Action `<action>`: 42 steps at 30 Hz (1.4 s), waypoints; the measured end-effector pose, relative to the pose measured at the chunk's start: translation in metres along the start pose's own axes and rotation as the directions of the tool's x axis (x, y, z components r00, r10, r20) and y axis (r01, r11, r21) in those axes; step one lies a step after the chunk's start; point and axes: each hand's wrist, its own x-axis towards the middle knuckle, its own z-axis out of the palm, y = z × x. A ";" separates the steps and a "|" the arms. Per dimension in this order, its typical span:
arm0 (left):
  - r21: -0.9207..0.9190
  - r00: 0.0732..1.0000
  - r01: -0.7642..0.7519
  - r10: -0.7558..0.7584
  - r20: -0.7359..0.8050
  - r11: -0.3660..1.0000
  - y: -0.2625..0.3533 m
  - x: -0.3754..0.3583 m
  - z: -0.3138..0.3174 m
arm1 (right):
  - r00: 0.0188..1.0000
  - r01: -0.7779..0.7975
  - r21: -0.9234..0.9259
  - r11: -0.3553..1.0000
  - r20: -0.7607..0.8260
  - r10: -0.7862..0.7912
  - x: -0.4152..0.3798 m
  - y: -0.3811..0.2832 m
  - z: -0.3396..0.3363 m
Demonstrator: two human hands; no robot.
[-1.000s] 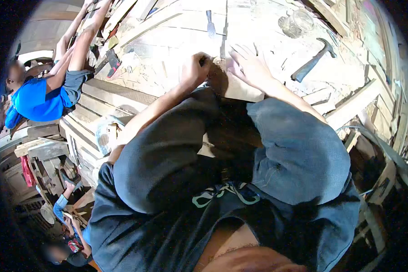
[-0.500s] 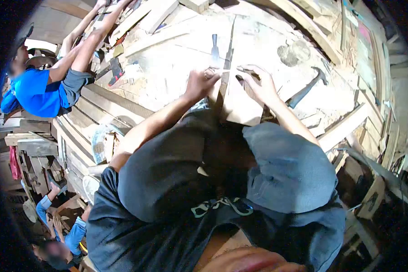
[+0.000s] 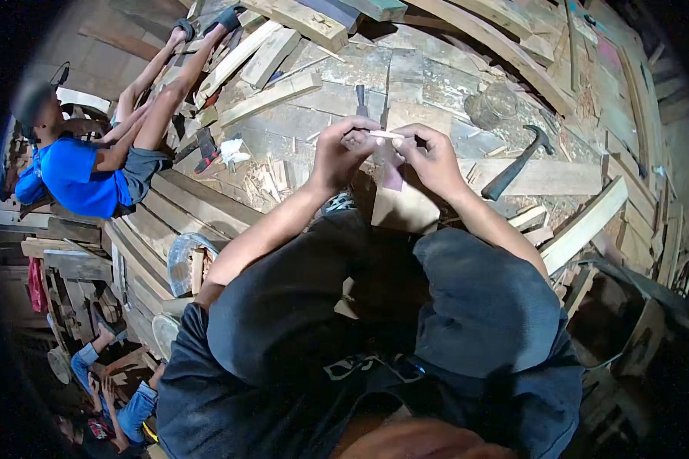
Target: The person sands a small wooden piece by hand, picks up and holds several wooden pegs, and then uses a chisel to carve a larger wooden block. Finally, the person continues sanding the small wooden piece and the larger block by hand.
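Observation:
Between my two hands is a small, thin, pale sliver of wood (image 3: 386, 135). My left hand (image 3: 343, 155) is closed, pinching its left end. The fingers of my right hand (image 3: 427, 155) pinch its right end. Below the hands, between my knees, lies a pale wood block (image 3: 406, 205), with a purplish patch near it. Just beyond my left hand is a chisel (image 3: 361, 98), its lower part hidden behind the fingers. A claw hammer (image 3: 519, 162) rests to the right of my right hand.
Planks (image 3: 283, 99) and beams (image 3: 505, 50) lie around the wooden floor, with shavings scattered about. A round wooden lump (image 3: 491, 105) sits ahead. A bucket (image 3: 187, 264) with scraps stands at left. A person in a blue shirt (image 3: 76, 172) sits at far left; another person (image 3: 111, 405) sits lower left.
The glare on the work surface has faded, so its boards now show. The view has tilted slightly. Both hands still pinch the sliver, in nearly the same place.

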 end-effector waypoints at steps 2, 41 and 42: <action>0.022 1.000 -0.026 0.027 -0.003 0.999 0.005 0.000 -0.002 | 1.000 0.016 -0.013 1.000 -0.005 -0.016 -0.005 -0.004 -0.002; 0.253 0.969 0.242 -0.245 -0.022 0.937 -0.100 -0.024 0.013 | 0.959 0.284 -0.782 0.555 0.219 -0.182 -0.031 0.072 0.005; 0.301 0.972 0.233 -0.235 -0.029 0.925 -0.097 -0.025 0.014 | 0.960 0.279 -0.793 0.541 0.215 -0.179 -0.031 0.074 0.003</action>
